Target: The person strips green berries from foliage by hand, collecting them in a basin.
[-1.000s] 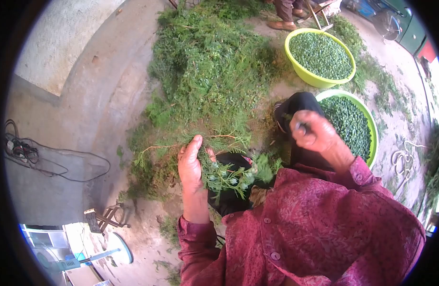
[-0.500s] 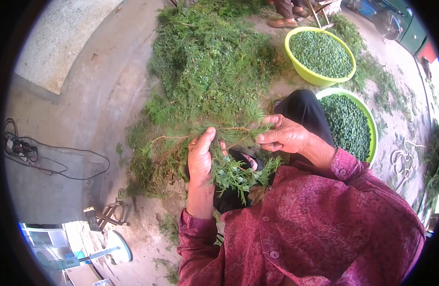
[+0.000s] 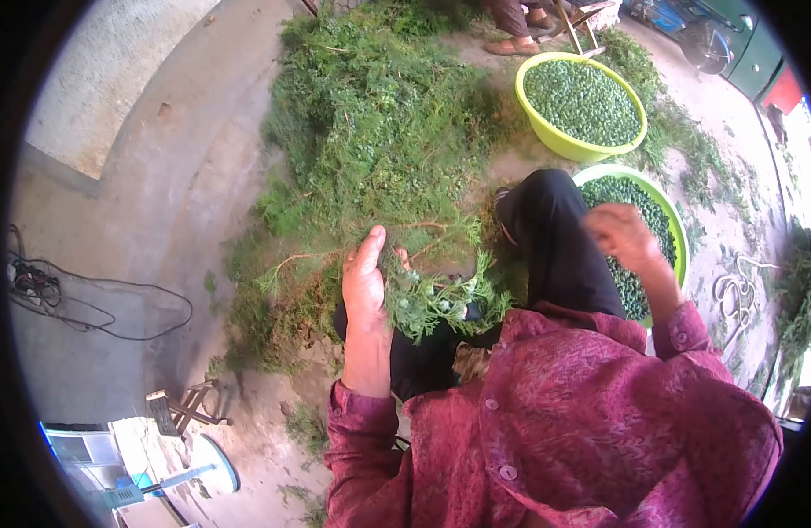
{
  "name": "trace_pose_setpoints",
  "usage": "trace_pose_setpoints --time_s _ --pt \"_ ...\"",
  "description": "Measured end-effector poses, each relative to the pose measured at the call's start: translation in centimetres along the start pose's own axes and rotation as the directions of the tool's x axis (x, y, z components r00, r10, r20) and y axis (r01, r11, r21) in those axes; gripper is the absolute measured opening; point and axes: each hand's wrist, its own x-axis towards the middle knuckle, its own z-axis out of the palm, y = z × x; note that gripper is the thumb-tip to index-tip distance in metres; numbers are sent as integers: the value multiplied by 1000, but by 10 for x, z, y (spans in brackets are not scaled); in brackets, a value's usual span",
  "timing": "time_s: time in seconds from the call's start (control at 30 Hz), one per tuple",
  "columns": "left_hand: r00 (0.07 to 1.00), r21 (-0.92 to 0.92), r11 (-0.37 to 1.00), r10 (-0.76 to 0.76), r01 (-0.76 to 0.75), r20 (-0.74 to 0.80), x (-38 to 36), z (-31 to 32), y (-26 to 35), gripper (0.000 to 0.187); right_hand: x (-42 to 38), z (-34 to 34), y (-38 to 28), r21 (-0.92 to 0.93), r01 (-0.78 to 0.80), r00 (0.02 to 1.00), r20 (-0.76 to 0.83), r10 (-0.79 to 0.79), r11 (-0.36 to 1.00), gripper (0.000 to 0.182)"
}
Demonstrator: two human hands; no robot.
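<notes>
My left hand [image 3: 365, 286] is closed around a leafy evergreen sprig [image 3: 440, 304], its thumb pointing up. Small pale green cones show among the sprig's flat leaves, and thin bare stems stick out on both sides of the fist. Over the near light-green basin [image 3: 681, 238] is my right hand [image 3: 623, 236], smeared by motion, so its fingers cannot be made out. Small round green cones fill that basin beside my knee. In front of my left hand spreads a big pile of cut evergreen branches [image 3: 379, 114].
A yellow-green basin [image 3: 590, 153] full of green cones stands beyond the near one. Behind it are another person's feet [image 3: 513, 44] and a folding stool [image 3: 581, 31]. Cables [image 3: 36, 277] lie at left, a fan [image 3: 213, 466] at lower left, a rope [image 3: 735, 295] at right.
My right hand has left the sprig and moved right, over the near basin. My left hand keeps its hold on the sprig. The view has shifted slightly.
</notes>
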Motion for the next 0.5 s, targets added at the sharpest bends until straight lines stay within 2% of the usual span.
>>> trace_pose_setpoints --time_s 0.03,0.1,0.13,0.17,0.2,0.23,0.3,0.33,0.37,0.4,0.47,0.5 --pt "1000 -36 999 -23 23 -8 2 3 -2 23 2 -24 19 76 -44 987 -152 55 996 15" --pt "999 -71 996 -52 51 -9 6 7 -6 24 8 -83 88 -113 -111 942 -327 68 987 22" --pt "997 -106 992 -74 72 -10 9 7 -9 26 11 -105 125 -357 -150 903 -428 -19 922 29" --pt "995 -142 985 -96 93 -10 10 9 -13 28 8 -116 147 -571 -211 858 -497 -130 793 36" --pt "992 -188 974 -127 125 -1 8 14 -11 29 -7 -114 135 -747 -229 891 -419 -174 624 45" --pt "991 -188 973 -133 130 0 6 18 -9 29 -10 -115 137 -747 -234 891 -421 -170 622 45" --pt "985 -209 966 -165 153 -43 3 23 -7 29 -13 -115 142 -934 -79 881 -229 -413 349 47" --pt "983 -200 967 -173 160 -54 4 23 -7 27 -10 -100 123 -874 -77 898 -270 -348 480 43" --pt "983 -193 968 -175 162 -52 4 24 -6 27 -13 -76 76 -678 -93 955 -268 -127 729 38" --pt "987 -190 971 -155 144 -43 4 25 -6 26 -10 -56 56 -615 8 965 -202 -167 788 29" --pt "991 -186 975 -128 121 -27 4 29 -3 26 -12 -15 16 -238 190 980 96 -172 953 21" --pt "992 -182 977 -120 110 -45 2 30 -3 25 -18 8 -6 -84 150 967 219 -129 985 18"
